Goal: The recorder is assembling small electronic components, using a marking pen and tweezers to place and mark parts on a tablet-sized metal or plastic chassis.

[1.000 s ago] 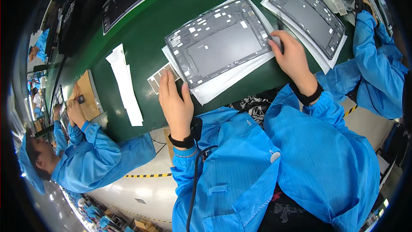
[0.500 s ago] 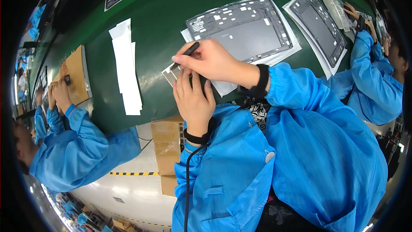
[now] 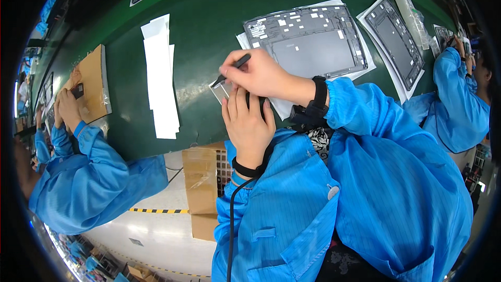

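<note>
Black and slim, the tool sits pinched in your right hand, tip on a small clear-wrapped part. Your left hand lies flat, fingers together, just below that part. Grey tablet shell rests beyond it on the green desk.

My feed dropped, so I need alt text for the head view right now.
The right hand holds a thin dark tool to a small clear sheet steadied by the left hand at the green table's near edge. Beyond lies an open grey tablet shell on white paper; blue-sleeved co-workers work either side.
</note>
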### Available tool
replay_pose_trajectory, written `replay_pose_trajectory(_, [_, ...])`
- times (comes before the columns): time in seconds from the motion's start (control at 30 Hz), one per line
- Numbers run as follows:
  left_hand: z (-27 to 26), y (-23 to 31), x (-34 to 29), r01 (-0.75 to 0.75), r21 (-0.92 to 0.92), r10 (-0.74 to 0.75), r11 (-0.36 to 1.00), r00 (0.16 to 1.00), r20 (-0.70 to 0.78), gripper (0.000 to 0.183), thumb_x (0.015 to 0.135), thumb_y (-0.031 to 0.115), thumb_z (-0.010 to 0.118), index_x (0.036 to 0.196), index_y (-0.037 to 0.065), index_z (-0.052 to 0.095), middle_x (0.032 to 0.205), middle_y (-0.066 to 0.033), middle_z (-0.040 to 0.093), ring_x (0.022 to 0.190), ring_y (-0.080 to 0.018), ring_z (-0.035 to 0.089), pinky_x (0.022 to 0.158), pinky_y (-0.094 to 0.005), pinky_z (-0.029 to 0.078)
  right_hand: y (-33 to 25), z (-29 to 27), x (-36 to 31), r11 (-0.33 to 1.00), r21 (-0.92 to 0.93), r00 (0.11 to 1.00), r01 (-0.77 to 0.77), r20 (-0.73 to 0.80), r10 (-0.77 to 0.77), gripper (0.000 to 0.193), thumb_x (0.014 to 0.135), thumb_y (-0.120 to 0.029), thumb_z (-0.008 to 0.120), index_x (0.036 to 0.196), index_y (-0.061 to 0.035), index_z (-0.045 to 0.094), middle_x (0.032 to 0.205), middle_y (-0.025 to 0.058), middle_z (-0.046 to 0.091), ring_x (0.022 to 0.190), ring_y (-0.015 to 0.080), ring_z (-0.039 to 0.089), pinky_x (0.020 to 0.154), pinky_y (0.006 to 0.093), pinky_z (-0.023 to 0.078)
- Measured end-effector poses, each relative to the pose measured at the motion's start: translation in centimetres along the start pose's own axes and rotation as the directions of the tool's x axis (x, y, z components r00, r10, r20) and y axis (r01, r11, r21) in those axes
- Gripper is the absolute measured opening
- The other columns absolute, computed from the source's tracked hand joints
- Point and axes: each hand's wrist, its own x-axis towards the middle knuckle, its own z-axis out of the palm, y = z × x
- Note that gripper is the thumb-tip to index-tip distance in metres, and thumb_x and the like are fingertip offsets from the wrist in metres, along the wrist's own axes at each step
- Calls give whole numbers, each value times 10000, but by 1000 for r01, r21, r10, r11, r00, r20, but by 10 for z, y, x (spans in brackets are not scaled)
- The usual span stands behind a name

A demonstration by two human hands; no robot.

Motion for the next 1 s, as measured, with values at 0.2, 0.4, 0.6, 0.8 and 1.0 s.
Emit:
replay_pose_trajectory(0.2, [1,1,-1,7,3,-7,1000,1000,3,395,867,251,610,1202,42,614,1309,-161,554,1286,-325,473,1074,-531,348,-3,-3,-2,986,-142,996,85,-21,-88,205,880,-197,667,900,6,696,690,89,690,600,135,646,569,281,507])
replay_pose_trajectory(0.4, [1,2,1,6,-28,-6,1000,1000,9,431,869,240,609,1245,30,592,1341,-158,540,1282,-338,474,1080,-528,342,-9,-5,-9,966,258,990,12,-141,25,170,935,-129,616,984,20,681,748,65,682,644,111,646,560,243,502])
replay_pose_trajectory(0.6, [-12,9,6,28,-54,-25,998,998,56,435,870,128,604,1291,27,560,1374,-157,503,1285,-358,449,1086,-495,337,-23,-65,-65,984,149,929,-101,-339,147,165,957,-80,584,1045,44,646,861,69,673,706,101,645,616,231,512])
replay_pose_trajectory(0.8, [-15,11,13,14,-116,-9,993,999,39,353,859,65,603,1209,24,631,1238,-150,554,1130,-349,502,973,-452,398,-1,-59,-79,972,227,936,-54,-327,129,175,953,-77,584,1064,47,639,907,73,670,724,110,653,626,234,517])
replay_pose_trajectory(1.0, [-9,13,15,2,-143,-2,990,1000,-2,320,842,31,620,1155,10,681,1167,-151,573,1041,-336,513,897,-418,431,5,-59,-78,968,224,937,-116,-299,182,191,980,-79,561,1100,55,624,884,55,644,710,95,607,789,275,556])
